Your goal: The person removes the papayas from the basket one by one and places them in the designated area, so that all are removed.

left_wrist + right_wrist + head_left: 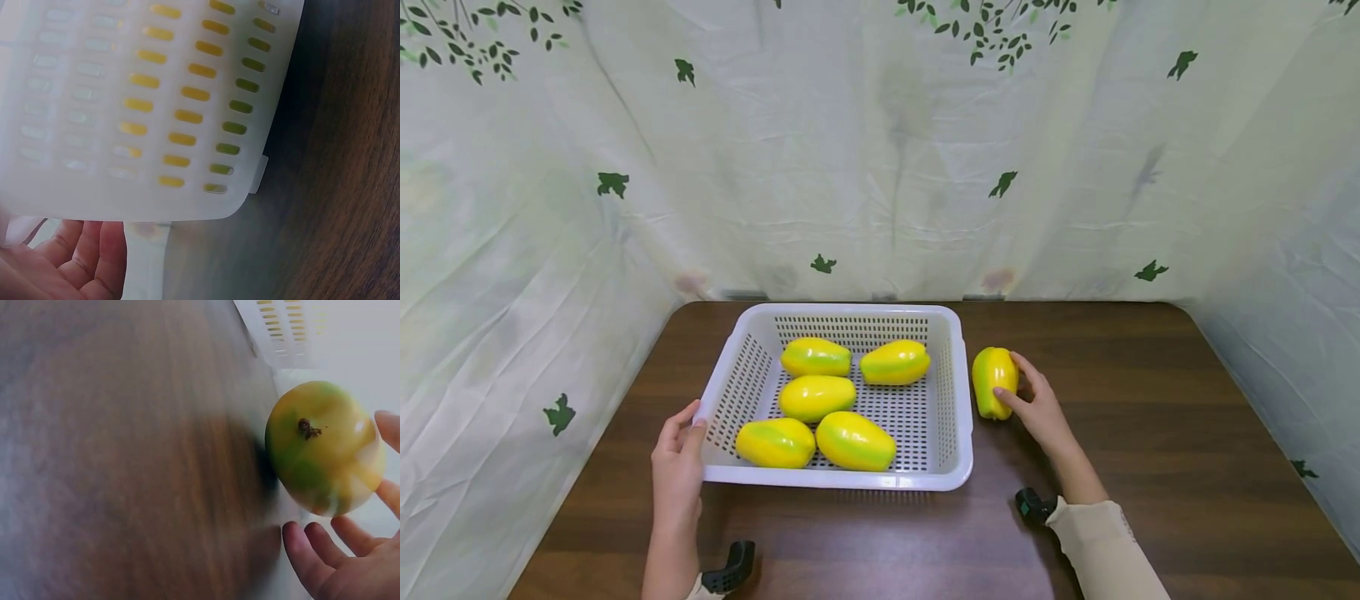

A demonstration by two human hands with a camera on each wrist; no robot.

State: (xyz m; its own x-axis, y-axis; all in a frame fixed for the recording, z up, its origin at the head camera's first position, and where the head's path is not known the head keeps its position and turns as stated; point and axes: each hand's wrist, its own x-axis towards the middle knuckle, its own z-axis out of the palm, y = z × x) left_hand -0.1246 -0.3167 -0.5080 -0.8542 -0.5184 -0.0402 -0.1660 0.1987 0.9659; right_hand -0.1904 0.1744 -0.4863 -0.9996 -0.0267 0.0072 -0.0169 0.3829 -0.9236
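Basket (951,392) sat mid-bench with 5 papayas inside. The left hand (677,458) gripped its rim at 8 o'clock, thumb over the edge, likely steadying it. The right hand (1037,408), fingers loosely spread, cupped a 6th papaya (994,382) on the bench (1150,433), just beside the basket's 3 o'clock wall. Bare wood lay beyond at 3 o'clock.

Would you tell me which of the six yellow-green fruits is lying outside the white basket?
The fruit on the table just right of the basket, at the right hand; the other five lie inside it.
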